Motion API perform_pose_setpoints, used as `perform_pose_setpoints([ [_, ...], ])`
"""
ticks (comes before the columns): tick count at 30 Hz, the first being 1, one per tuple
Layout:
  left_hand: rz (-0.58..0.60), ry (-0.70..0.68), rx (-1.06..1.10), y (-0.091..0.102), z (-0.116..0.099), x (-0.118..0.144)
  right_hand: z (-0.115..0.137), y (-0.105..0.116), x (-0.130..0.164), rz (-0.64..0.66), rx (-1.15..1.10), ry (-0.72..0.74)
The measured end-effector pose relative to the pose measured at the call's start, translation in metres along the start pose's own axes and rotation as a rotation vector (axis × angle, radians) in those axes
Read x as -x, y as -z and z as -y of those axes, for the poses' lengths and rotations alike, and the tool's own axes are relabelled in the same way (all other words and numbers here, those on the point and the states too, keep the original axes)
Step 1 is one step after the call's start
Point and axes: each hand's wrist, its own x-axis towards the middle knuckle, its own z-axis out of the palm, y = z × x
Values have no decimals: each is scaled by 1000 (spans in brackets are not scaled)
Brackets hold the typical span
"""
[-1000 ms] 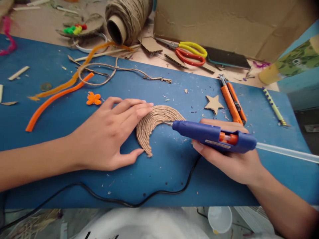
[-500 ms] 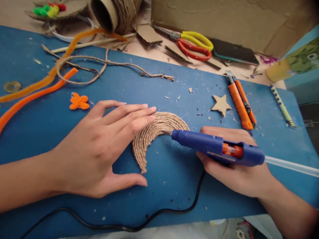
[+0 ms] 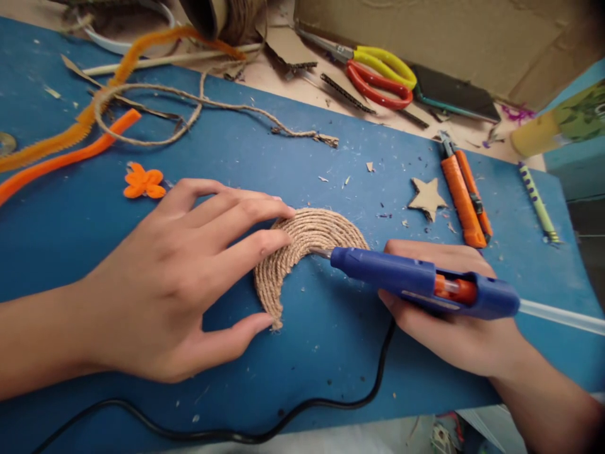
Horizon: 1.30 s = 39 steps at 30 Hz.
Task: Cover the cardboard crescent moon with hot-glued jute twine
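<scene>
Between the two hands, on the blue table (image 3: 70, 239): a twine-wound crescent (image 3: 302, 249) pinned flat for gluing.

The left hand (image 3: 174, 284) lies open, fingertips on the crescent's outer curve and thumb at its lower tip; the right hand (image 3: 444, 321) is closed round a blue glue gun (image 3: 416, 280) whose nozzle touches the inner edge. The crescent looks light, thin and fairly stiff, rough enough not to slip; best held by flat pressure on top, away from the nozzle. Compared with a second ago, the thumb has drawn in to the tip and the view has closed in.
</scene>
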Motion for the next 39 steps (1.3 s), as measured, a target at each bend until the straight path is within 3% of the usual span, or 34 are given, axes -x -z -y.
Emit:
perform_pose_setpoints([
  [39, 15, -23, -28, 3, 1, -1, -3, 0, 3, -7, 28, -19],
])
